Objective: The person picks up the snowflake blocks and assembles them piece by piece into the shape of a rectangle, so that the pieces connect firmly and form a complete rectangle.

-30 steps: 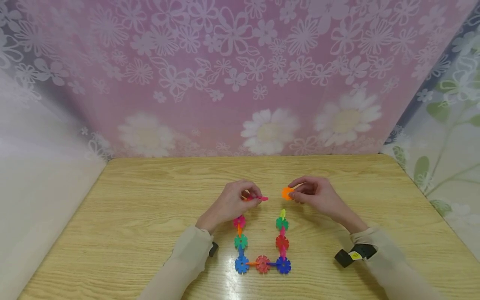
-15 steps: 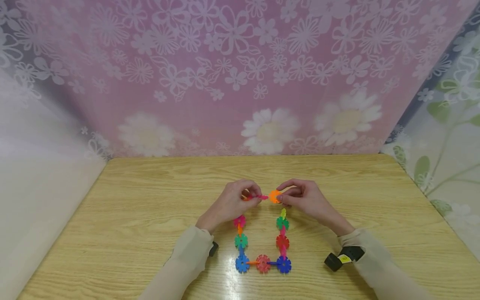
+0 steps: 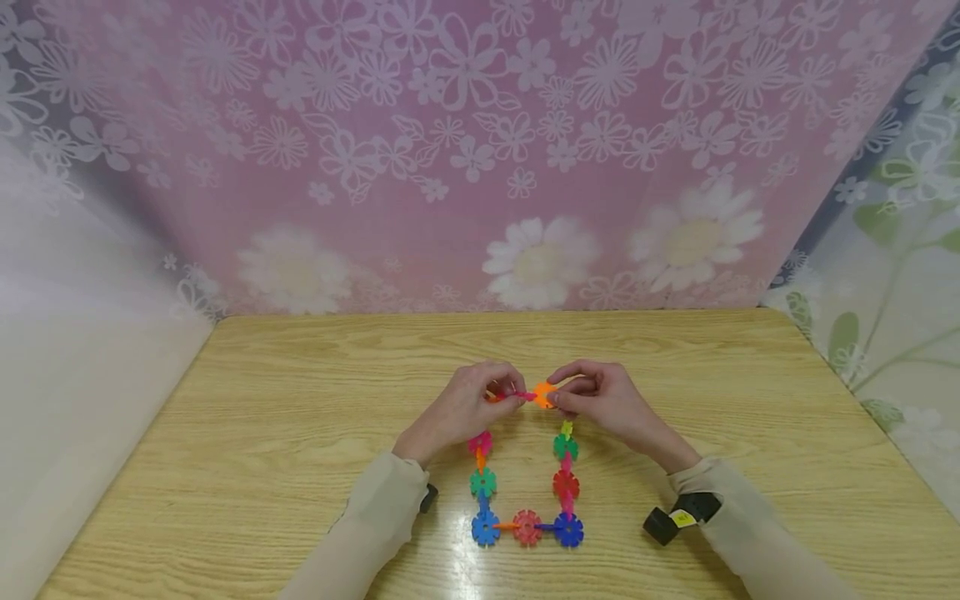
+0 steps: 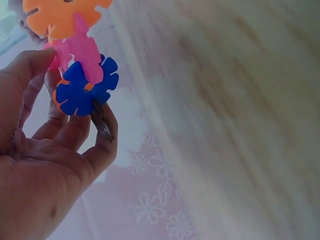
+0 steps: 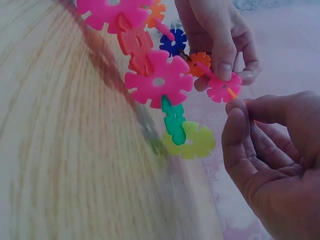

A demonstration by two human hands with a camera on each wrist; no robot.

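Observation:
My left hand [image 3: 472,404] pinches a pink notched plastic disc [image 5: 220,89] between thumb and fingers. It belongs to a chain of interlocking snowflake discs, with an orange disc [image 5: 199,64] and a dark blue disc [image 5: 173,42] beyond it. My right hand [image 3: 606,402] pinches a loose orange disc [image 3: 543,395] by its right side. Edge-on in the right wrist view, that disc meets the pink disc's notched rim. Below the hands, linked discs form a U on the table, ending at the right in a yellow-green disc [image 5: 192,141] that nobody holds.
The U's lower corners are a light blue disc [image 3: 486,528] and a dark blue disc [image 3: 569,529], with a red disc [image 3: 527,527] between. All lies on a wood-grain table [image 3: 300,367]. A pink flowered cloth [image 3: 420,208] hangs behind its back edge.
My right hand has moved left with the orange disc, from a gap away up to the pink disc. My left hand has stayed nearly still.

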